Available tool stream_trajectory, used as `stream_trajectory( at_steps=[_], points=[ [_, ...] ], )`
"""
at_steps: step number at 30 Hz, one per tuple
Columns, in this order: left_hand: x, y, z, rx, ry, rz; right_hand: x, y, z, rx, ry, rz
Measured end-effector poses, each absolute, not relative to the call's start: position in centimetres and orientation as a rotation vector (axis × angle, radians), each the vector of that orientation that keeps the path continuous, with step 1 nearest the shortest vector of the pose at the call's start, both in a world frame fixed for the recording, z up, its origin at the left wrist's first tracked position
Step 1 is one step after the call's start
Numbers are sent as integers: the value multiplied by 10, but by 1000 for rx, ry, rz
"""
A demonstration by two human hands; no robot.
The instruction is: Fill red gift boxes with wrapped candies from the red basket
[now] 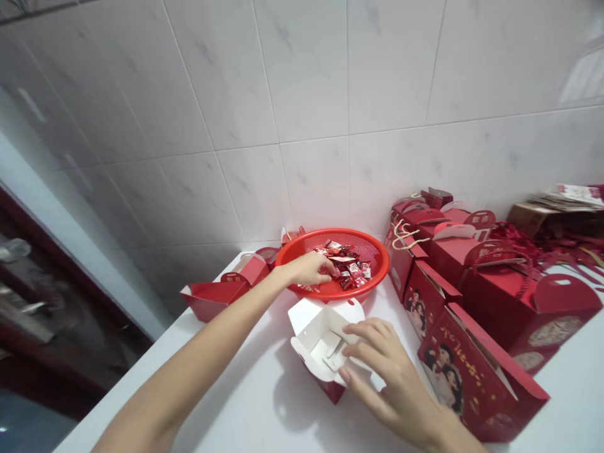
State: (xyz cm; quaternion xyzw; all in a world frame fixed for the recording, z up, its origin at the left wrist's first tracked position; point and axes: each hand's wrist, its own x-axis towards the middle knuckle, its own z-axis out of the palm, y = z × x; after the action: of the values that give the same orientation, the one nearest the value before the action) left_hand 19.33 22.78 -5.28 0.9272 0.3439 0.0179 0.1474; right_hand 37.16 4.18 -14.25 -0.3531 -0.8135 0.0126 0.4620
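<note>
An oval red plastic basket (283,255) holds many small wrapped candies (349,267) in red and pink. My left hand (314,269) reaches over its near left side, fingers bent down among the candies; whether they grip one is too small to tell. In front of the basket stands a small red box with a white inside (321,336), its top flaps spread apart; no candies show in it. My right hand (377,365) is at the box's right side, fingers apart, the fingertips over or against the right flap.
Open red boxes (212,299) lie left of the basket. Red gift bags with printed couples (476,377) line the right, beside closed red boxes (519,289). Farther right are red ribbons (566,251) and a cardboard box (538,223). A tiled wall (311,94) rises behind.
</note>
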Motion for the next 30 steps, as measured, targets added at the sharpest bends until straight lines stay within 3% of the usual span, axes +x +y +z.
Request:
stream_trajectory(
  at_steps=[9,23,30],
  points=[
    [261,267,-92,2640,1125,-588,366,48,-153,-775,-1985,-11],
    [262,300,-93,2716,1218,-472,363,55,-159,-744,-1939,-100],
    [242,321,-83,2677,1290,-230,361,59,-161,-736,-1902,-175]
  ],
)
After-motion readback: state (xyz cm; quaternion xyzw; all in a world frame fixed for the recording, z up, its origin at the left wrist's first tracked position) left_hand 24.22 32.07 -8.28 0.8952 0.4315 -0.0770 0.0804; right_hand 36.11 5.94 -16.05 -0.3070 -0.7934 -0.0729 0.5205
